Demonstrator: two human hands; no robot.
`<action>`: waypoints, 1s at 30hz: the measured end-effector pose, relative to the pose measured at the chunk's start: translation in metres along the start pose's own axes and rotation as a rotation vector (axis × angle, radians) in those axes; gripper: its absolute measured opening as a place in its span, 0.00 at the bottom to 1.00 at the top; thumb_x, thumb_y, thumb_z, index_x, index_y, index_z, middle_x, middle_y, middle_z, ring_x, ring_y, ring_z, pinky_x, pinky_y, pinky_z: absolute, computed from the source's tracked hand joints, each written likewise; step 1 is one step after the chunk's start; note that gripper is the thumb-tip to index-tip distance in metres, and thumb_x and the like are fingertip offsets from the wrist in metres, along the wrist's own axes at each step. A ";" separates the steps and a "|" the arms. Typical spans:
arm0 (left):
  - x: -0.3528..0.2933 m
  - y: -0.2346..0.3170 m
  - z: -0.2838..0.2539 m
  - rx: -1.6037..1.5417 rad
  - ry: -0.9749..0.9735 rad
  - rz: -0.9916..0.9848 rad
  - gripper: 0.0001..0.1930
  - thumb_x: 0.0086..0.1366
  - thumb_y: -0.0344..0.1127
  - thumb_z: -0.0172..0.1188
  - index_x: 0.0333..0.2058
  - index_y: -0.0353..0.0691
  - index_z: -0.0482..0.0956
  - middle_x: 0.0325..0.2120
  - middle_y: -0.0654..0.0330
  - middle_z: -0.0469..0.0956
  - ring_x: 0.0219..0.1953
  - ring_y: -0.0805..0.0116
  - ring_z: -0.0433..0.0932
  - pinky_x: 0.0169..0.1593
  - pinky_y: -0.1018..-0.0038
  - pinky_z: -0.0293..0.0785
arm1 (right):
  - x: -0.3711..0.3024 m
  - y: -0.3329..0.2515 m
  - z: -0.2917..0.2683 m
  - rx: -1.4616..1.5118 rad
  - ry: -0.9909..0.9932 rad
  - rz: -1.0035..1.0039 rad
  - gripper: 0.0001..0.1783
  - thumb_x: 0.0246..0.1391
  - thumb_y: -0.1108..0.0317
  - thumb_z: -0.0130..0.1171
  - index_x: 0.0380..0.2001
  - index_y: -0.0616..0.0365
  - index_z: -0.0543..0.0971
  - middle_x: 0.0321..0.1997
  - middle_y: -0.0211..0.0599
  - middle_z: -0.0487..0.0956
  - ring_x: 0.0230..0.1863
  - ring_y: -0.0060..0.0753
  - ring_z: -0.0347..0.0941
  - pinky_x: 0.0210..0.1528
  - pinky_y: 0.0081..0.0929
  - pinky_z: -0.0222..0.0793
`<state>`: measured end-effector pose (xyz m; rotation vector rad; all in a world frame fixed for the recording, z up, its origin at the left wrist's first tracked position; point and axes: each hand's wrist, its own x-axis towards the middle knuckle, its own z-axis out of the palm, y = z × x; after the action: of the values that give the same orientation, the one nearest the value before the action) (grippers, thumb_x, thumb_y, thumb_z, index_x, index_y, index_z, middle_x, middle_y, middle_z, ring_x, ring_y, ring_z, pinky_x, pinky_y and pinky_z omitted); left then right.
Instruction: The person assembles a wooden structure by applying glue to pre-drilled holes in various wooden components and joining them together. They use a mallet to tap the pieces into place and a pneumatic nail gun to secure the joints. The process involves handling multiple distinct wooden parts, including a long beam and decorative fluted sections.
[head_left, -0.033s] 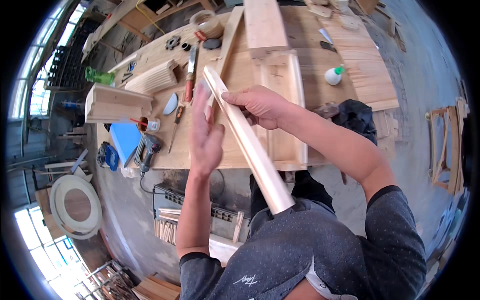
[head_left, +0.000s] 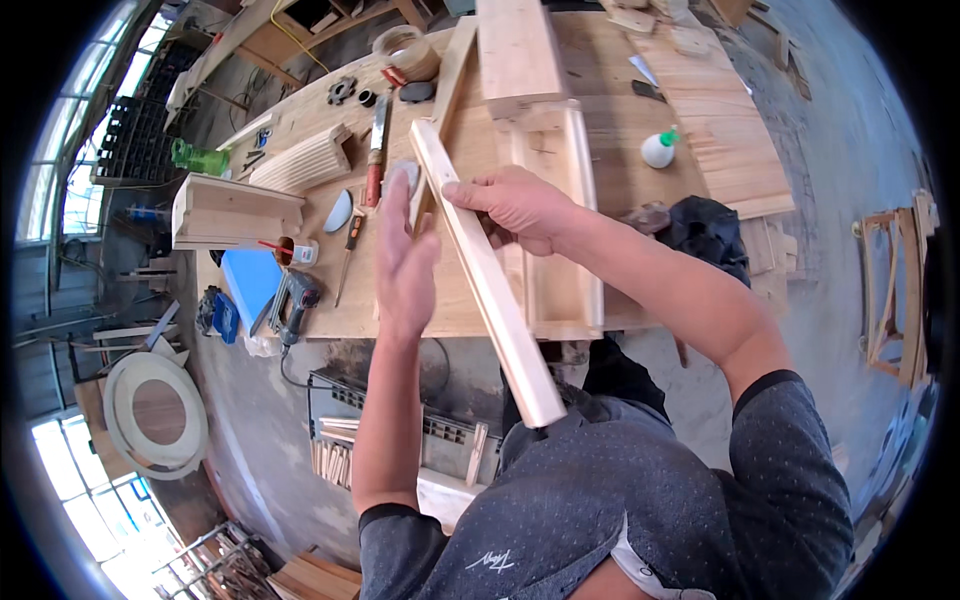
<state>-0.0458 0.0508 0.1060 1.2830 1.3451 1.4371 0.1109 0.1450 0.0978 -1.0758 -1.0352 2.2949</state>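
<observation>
A long, pale wooden strip (head_left: 490, 280) slants from above the workbench down to my shirt front. Around its upper part closes my right hand (head_left: 520, 212), thumb on the top face and fingers curled beneath. My left hand (head_left: 405, 265) is held upright just left of the strip, fingers stretched out and slightly blurred, apart from the wood. A small greyish pad (head_left: 403, 172) shows at its fingertips; whether the hand touches it I cannot tell. Behind the strip lies a shallow wooden frame (head_left: 590, 230) with a thick wooden block (head_left: 520, 60) at its far end.
On the bench (head_left: 460, 310) to the left are a red-handled blade tool (head_left: 376, 165), a screwdriver (head_left: 349, 255), a corded power tool (head_left: 294, 303), a glue cup (head_left: 297, 252) and a ribbed wooden piece (head_left: 300, 163). A white bottle (head_left: 658, 150) and black cloth (head_left: 708, 235) are on the right.
The wooden strip has turned slightly, its lower end shifting left and up. My left hand has moved a little left and away from it. My right hand keeps its hold.
</observation>
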 end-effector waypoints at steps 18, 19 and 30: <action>0.023 -0.021 0.139 -0.725 -0.216 -0.525 0.25 0.74 0.40 0.56 0.61 0.27 0.65 0.64 0.41 0.66 0.67 0.43 0.67 0.69 0.54 0.71 | -0.166 0.091 -0.228 -0.464 0.587 -0.325 0.13 0.65 0.64 0.57 0.42 0.64 0.81 0.35 0.43 0.84 0.35 0.32 0.81 0.41 0.28 0.76; 0.025 -0.023 0.142 -0.684 -0.211 -0.528 0.25 0.73 0.40 0.57 0.60 0.27 0.65 0.63 0.41 0.67 0.67 0.43 0.68 0.68 0.53 0.71 | -0.169 0.110 -0.242 -0.570 0.621 -0.329 0.13 0.64 0.64 0.57 0.42 0.64 0.81 0.36 0.45 0.84 0.35 0.37 0.82 0.41 0.31 0.76; 0.048 0.004 0.144 0.286 -0.209 -0.169 0.16 0.64 0.27 0.64 0.50 0.35 0.79 0.44 0.58 0.76 0.41 0.69 0.74 0.46 0.74 0.70 | -0.154 0.127 -0.229 -0.597 0.509 -0.257 0.13 0.62 0.63 0.60 0.41 0.63 0.82 0.35 0.44 0.84 0.35 0.39 0.81 0.41 0.34 0.76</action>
<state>0.0859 0.1268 0.1085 1.4187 1.5128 0.9923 0.3796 0.0723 -0.0227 -1.5329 -1.5556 1.4156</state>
